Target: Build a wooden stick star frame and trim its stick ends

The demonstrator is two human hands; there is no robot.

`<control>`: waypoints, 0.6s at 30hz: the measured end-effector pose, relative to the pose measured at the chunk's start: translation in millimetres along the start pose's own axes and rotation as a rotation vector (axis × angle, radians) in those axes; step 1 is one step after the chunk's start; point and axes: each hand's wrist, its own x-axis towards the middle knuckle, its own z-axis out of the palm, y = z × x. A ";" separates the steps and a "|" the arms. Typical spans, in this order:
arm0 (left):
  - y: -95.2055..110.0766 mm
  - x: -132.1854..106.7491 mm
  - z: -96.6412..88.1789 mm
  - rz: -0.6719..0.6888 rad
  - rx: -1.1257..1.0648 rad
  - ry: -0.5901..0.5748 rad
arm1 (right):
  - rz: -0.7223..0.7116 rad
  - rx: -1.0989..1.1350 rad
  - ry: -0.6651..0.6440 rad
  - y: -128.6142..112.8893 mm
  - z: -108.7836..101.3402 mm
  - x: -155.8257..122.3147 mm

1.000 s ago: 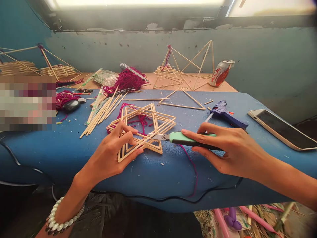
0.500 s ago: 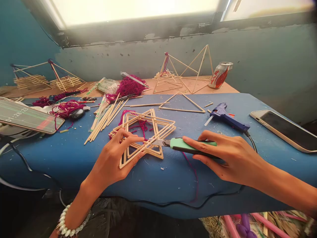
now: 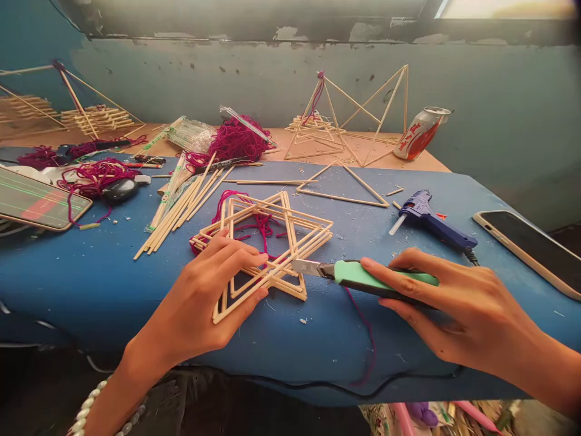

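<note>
The grip of the right hand (image 3: 454,315) sits over a table (image 3: 91,284) covered in scuffed blue sheeting, whose front edge curves down just below the grip into deep shadow. Beyond the grip, the blue cover meets a bare tan wooden top (image 3: 429,162) that runs back to a teal wall (image 3: 499,121), blotched and flaking. High above the grip, a dark, peeling window frame (image 3: 254,15) crosses the wall, with pale daylight showing at the window (image 3: 508,7) up and to the right.
</note>
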 end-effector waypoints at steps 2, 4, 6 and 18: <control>-0.3 -0.2 -0.4 -0.006 0.001 -0.006 | 0.013 0.000 -0.006 0.1 2.2 0.3; -0.7 -0.5 -1.1 -0.014 0.001 -0.007 | 0.012 -0.009 -0.001 0.9 4.6 1.1; -1.1 -0.9 -1.6 -0.017 -0.001 -0.007 | 0.001 -0.018 0.005 1.7 6.9 2.8; -2.1 -2.9 1.1 -0.083 -0.010 0.004 | -0.006 -0.037 0.061 -9.7 14.6 16.5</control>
